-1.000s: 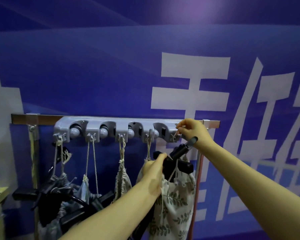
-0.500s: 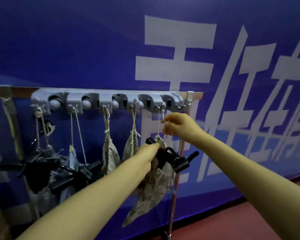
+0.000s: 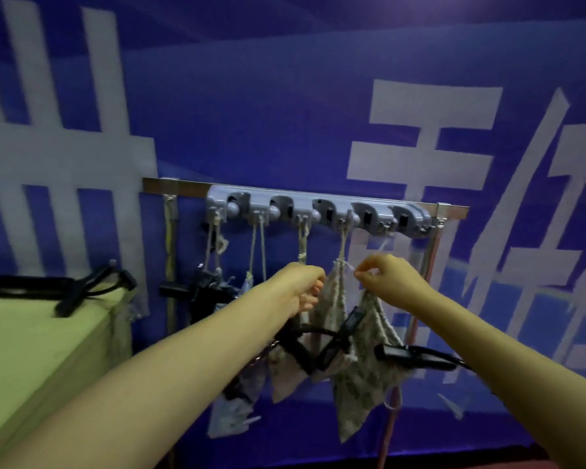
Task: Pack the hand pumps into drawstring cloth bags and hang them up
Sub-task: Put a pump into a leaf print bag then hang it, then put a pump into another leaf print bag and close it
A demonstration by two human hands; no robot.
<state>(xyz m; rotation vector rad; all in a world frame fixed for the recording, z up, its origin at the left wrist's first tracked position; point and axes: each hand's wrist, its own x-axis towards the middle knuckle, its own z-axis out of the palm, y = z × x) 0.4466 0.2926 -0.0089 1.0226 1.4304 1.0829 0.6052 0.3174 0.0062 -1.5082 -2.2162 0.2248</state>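
Blue banner (image 3: pixel 285 113) with big white characters fills the whole backdrop.

Nearest thing is the table (image 3: pixel 31 350) at 8 o'clock, green cover, with a spare pump (image 3: pixel 78 292) lying loose near its far end, so that one's not bagged yet.

Both arms come in from 6 o'clock. Left hand (image 3: pixel 298 287) sits about dead centre with the fingers curled under. It's right in front of the hanging stuff and blurry, so I can't tell if it's gripping anything or just steadying.

Right hand (image 3: pixel 389 280) is at 3 o'clock from the left one. Its thumb and forefinger are pinched on the cord (image 3: pixel 381 247) of the leafy bag (image 3: pixel 359 384). That bag dangles at the hand's 6 o'clock with a pump (image 3: pixel 416 358) poking out sideways.

From the pinch the cord runs up at 12 o'clock to the fifth hook (image 3: pixel 384 228) on the grey rack (image 3: pixel 318 211). Four more bags (image 3: pixel 332 299) hang from the hooks off toward 9 o'clock. The end hook (image 3: pixel 423 228) at the rack's 3 o'clock end has nothing on it.

My read is nearly done. Four bags are up and the fifth is as good as hung once the fingers let go. What's left is the table pump, which needs a bag, and I'd guess it takes that bare end hook.
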